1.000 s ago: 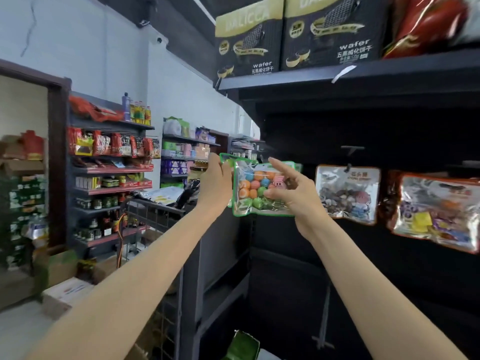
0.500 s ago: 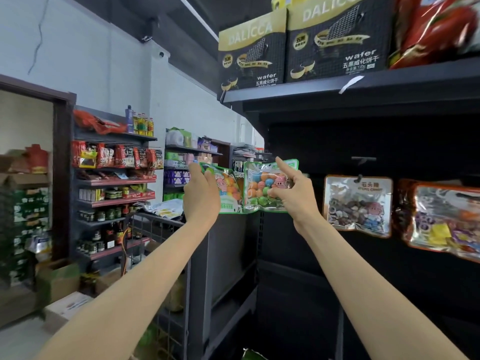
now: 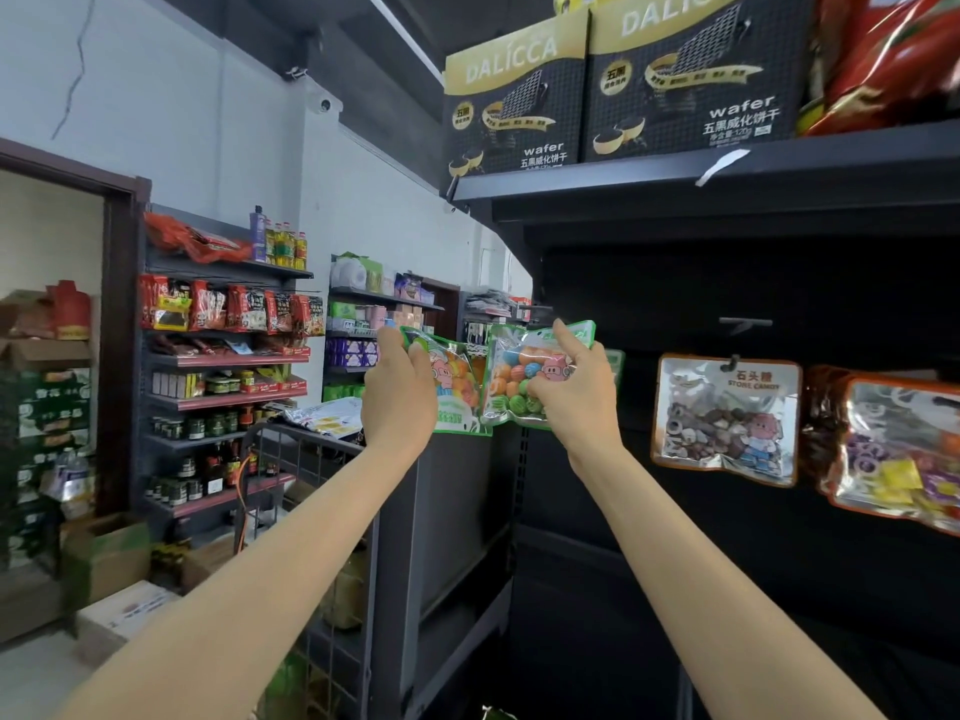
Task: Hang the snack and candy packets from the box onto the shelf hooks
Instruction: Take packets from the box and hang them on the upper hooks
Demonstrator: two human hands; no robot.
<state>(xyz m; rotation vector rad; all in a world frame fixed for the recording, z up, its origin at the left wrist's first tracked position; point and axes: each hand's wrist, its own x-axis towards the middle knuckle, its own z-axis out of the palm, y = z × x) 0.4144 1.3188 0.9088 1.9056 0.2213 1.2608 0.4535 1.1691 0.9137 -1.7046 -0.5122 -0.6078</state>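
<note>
Before dark shelf [image 3: 727, 163]: left hand [image 3: 397, 392] grips one candy packet [image 3: 457, 387], right hand [image 3: 571, 392] pinches another candy packet [image 3: 511, 379].

Dark shelf [image 3: 727, 171], seemingly wafer boxes [image 3: 691, 80] atop

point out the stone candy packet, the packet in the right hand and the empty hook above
stone candy packet [image 3: 724, 415], head view, on its clear front window
packet in the right hand [image 3: 511, 379], head view, on the coloured candy balls
empty hook [image 3: 745, 322], head view, on its crossbar
</note>
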